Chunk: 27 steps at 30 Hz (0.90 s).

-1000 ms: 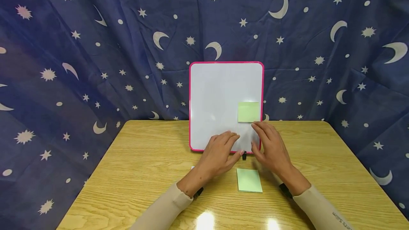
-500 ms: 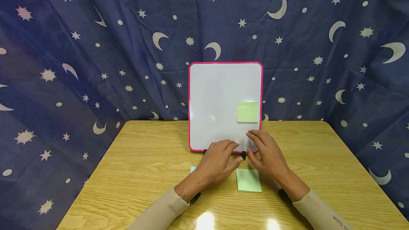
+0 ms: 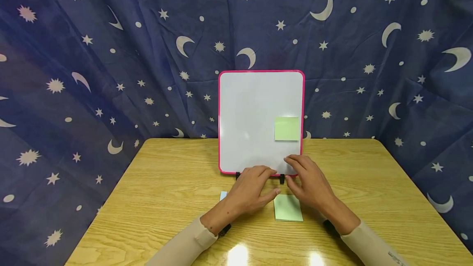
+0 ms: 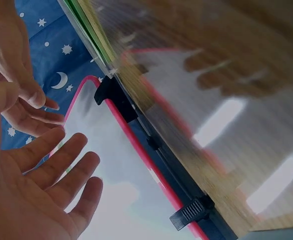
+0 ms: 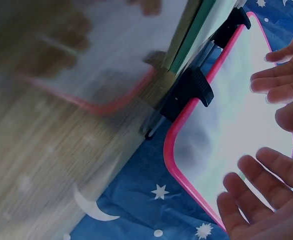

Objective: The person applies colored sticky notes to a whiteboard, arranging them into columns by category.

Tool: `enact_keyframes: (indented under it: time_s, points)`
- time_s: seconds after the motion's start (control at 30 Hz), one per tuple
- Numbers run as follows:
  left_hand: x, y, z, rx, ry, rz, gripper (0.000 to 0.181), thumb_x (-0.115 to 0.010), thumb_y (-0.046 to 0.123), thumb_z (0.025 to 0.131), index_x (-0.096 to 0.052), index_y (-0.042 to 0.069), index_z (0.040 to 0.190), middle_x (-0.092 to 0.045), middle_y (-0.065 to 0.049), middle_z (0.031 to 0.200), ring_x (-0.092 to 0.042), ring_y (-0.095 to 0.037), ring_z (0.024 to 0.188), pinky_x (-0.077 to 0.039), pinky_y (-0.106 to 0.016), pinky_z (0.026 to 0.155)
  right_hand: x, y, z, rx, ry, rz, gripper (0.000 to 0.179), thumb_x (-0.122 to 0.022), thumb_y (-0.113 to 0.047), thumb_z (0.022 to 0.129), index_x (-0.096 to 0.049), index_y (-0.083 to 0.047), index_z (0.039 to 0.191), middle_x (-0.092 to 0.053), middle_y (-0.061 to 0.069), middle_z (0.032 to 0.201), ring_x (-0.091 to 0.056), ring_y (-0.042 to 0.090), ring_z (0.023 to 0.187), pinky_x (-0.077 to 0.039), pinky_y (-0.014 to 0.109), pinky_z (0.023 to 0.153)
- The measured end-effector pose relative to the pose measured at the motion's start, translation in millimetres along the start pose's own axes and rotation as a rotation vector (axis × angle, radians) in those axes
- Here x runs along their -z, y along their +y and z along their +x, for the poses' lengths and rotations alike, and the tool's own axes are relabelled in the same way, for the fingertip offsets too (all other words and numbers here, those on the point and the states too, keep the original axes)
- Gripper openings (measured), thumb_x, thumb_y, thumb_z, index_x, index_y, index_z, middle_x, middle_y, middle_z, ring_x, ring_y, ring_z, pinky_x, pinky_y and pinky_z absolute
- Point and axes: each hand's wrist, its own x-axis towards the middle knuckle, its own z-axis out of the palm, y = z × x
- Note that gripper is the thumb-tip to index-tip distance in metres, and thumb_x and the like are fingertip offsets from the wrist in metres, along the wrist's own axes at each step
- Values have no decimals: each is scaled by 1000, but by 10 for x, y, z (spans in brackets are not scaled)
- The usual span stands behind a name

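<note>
A light green sticky note (image 3: 286, 129) is stuck on the lower right part of the upright whiteboard (image 3: 245, 114), which has a pink frame. My left hand (image 3: 253, 188) hovers in front of the board's lower edge, fingers relaxed and holding nothing. To its right, my right hand (image 3: 309, 182) is held in the air with bent, loose fingers, also with nothing in them. The wrist views show the left fingers (image 4: 69, 167) and the right fingers (image 5: 254, 187) spread apart. Below and between the hands lies a pad of green sticky notes (image 3: 288, 208).
Black stand clips (image 3: 282, 179) hold the board's bottom edge. A light blue paper piece (image 3: 223, 195) lies on the table, mostly hidden by the left forearm. The wooden table (image 3: 166, 184) reaches back to a dark blue curtain (image 3: 177, 106) with moons and stars.
Both hands have drawn down from the board, the right one farther from the stuck note. More of the board's lower edge and its left clip now shows. The note has stayed put.
</note>
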Motion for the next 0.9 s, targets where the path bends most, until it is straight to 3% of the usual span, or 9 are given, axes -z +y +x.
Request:
enact_keyframes:
  time_s: [0.3, 0.67, 0.9]
  points:
    - [-25, 2, -8, 16, -42, -43, 50, -66, 51, 101, -67, 17, 138, -67, 6, 133, -62, -15, 127, -49, -40, 107, 19, -18, -79, 33, -58, -13, 43, -78, -16, 86, -71, -2, 126, -68, 10, 127, -64, 30, 115, -54, 50, 96]
    - [-40, 38, -42, -5, -113, 2, 54, -65, 54, 101, -64, 17, 141, -66, 3, 134, -62, -16, 125, -49, -40, 109, 19, -68, -119, 50, -120, -6, 39, -83, -17, 84, -74, -3, 120, -69, 7, 122, -65, 26, 111, -56, 47, 95]
    - [-41, 89, -46, -15, -208, 13, 59, -68, 57, 99, -64, 16, 142, -67, 3, 135, -62, -17, 126, -48, -37, 110, 45, -108, -163, 25, -199, -17, 36, -86, -22, 84, -76, -7, 116, -69, 3, 119, -66, 21, 108, -58, 44, 93]
